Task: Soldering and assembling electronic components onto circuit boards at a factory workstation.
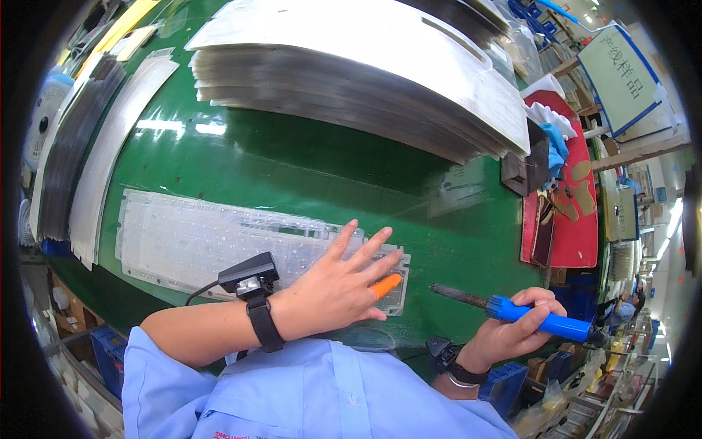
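Note:
A long translucent plastic sheet, cut with slots and dotted all over, lies flat on the green worktop. My left hand rests on its right part, fingers spread, with an orange cover on one finger. In my right hand is a soldering iron with a blue handle, gripped around the handle. Its dark metal tip points left, past the sheet's right end, and is apart from the sheet.
A tall stack of thin sheets stands at the back of the green worktop. More stacked sheets are at the left. To the right lie a red mat, a dark block and a blue cloth. A sign board stands beyond.

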The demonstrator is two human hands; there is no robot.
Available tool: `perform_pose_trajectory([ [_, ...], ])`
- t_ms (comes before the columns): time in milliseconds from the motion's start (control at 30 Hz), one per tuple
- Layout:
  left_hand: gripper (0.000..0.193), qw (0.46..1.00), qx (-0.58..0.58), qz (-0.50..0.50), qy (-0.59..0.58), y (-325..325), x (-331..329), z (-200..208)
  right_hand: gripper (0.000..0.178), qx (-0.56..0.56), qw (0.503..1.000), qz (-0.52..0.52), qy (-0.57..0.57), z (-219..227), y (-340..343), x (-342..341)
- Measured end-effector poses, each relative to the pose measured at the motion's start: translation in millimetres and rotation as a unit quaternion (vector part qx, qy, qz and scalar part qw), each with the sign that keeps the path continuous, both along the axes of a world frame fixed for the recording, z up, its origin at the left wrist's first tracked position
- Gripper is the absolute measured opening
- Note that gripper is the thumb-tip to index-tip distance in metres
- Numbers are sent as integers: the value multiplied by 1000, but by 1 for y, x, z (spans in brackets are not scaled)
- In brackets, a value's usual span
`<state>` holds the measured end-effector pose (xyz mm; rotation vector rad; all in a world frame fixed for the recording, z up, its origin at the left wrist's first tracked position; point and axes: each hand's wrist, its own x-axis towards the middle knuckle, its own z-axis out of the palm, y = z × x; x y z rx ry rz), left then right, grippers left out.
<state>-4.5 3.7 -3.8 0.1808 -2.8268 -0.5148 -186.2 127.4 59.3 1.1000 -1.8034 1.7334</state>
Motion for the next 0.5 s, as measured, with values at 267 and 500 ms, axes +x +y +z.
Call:
perform_pose_trajectory([
  [267,62,994,-15,43,-98,-12,35,22,22,-20,999,-20,-18,-1,19,-9],
  [500,81,927,-27,277,-251,-30,168,24,23,-11,998,-51,-34,-1,37,-12],
])
